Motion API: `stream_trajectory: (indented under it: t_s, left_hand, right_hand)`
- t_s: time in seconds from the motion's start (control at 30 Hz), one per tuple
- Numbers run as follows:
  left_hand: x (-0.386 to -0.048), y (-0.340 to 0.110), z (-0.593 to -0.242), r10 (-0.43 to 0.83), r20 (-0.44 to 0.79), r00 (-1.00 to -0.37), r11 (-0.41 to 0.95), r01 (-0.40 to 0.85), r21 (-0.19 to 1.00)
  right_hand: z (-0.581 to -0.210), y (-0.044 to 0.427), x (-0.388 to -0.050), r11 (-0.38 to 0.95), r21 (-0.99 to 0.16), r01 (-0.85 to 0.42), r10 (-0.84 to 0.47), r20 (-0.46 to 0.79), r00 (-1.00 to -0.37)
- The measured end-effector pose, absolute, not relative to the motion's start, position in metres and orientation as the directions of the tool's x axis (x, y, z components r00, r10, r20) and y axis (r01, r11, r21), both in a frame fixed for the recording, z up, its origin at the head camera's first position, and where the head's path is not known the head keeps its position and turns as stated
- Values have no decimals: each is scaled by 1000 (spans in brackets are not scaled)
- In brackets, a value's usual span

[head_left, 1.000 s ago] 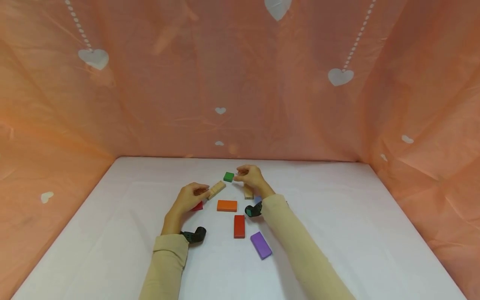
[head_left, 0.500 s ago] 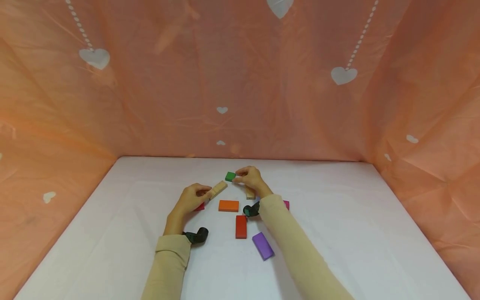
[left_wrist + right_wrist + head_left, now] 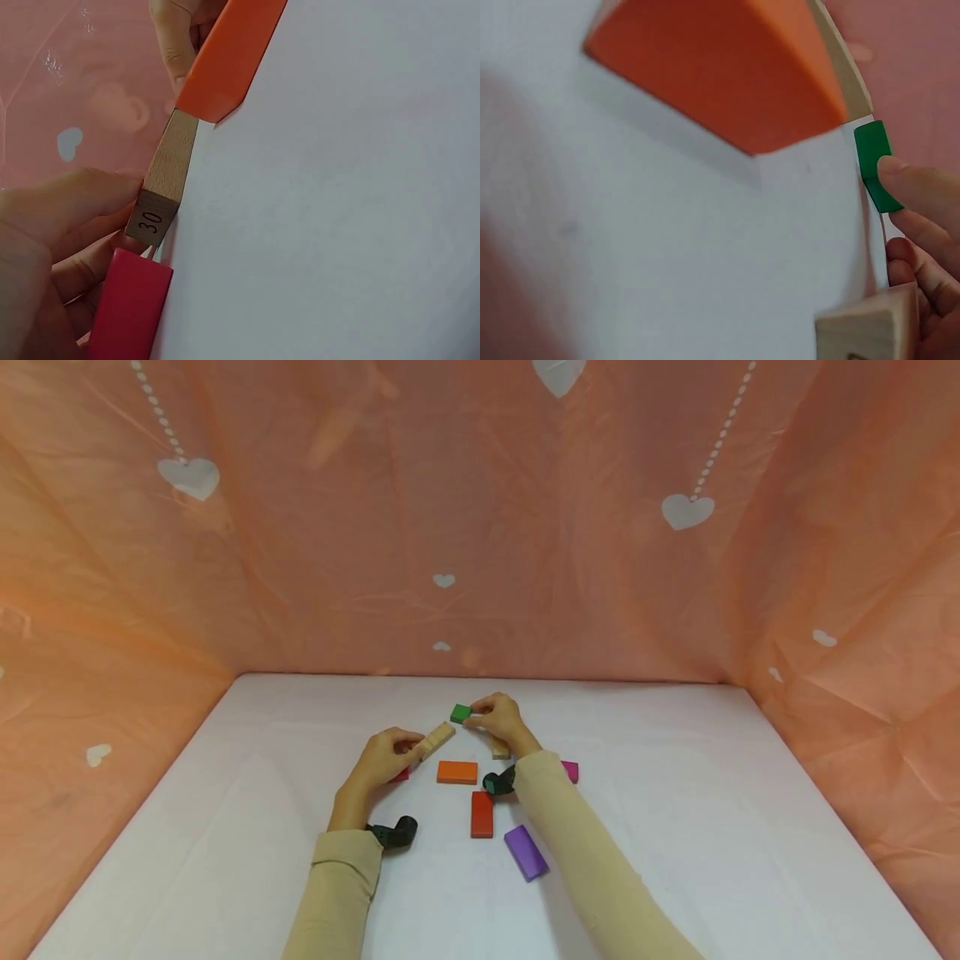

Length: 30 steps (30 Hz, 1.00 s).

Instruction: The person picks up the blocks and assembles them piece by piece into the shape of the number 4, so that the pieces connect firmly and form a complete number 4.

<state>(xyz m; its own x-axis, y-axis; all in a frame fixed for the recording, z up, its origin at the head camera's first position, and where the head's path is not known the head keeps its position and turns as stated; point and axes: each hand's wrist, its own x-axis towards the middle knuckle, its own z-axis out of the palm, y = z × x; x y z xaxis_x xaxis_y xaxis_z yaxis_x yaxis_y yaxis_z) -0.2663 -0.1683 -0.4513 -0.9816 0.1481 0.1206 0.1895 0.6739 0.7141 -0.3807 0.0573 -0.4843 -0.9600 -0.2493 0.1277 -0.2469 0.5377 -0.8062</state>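
The left hand (image 3: 384, 757) pinches the near end of a wooden block (image 3: 437, 740), which slants up and right; in the left wrist view this block (image 3: 171, 165) shows "30" on its end. A red-pink block (image 3: 401, 774) lies partly under that hand. With thumb and fingers, the right hand (image 3: 501, 720) pinches a green block (image 3: 461, 713) just beyond the wooden block's far end; the right wrist view shows the thumb on the green block (image 3: 874, 165). Another wooden block (image 3: 500, 748) is partly hidden below the right hand.
An orange block (image 3: 457, 772) lies between the arms, with a red block (image 3: 482, 814) and a purple block (image 3: 527, 853) nearer the person. A magenta block (image 3: 571, 772) shows beside the right sleeve. Peach-coloured cloth walls enclose the white table (image 3: 712, 827).
The right hand has moved slightly left and has taken hold of the green block. More of the magenta block shows beside the right sleeve. The left hand keeps its hold.
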Motion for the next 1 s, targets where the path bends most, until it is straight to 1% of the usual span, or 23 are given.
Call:
stream_trajectory:
  t_s: [0.1,0.17,0.27,0.33,0.5,0.63,0.83,1.0]
  left_hand:
    - [-265,-167,-451,159,123,-980,676,199,710]
    - [-265,-166,-451,157,112,-981,679,190,709]
    - [-265,-165,-451,158,97,-983,686,180,705]
    - [-265,-165,-451,159,83,-984,683,170,710]
    - [-267,-160,-449,159,69,-985,677,160,718]
    - [-267,-157,-449,165,79,-983,679,171,714]
    - [-267,-154,-448,160,62,-985,683,155,714]
    - [-267,-153,-447,190,53,-980,671,169,722]
  right_hand:
    - [-494,58,-389,531,-827,-182,-234,64,-970]
    - [-467,54,-367,570,-815,-102,-196,-14,-981]
    - [-448,52,-347,573,-816,-76,-170,-28,-985]
    - [-445,53,-343,566,-820,-79,-176,-26,-984]
    - [-448,57,-347,525,-846,-86,-200,-24,-980]
    - [-448,57,-347,520,-849,-94,-200,-14,-980]
    - [-449,58,-347,504,-859,-83,-203,-25,-979]
    - [-451,58,-348,501,-862,-74,-210,-38,-977]
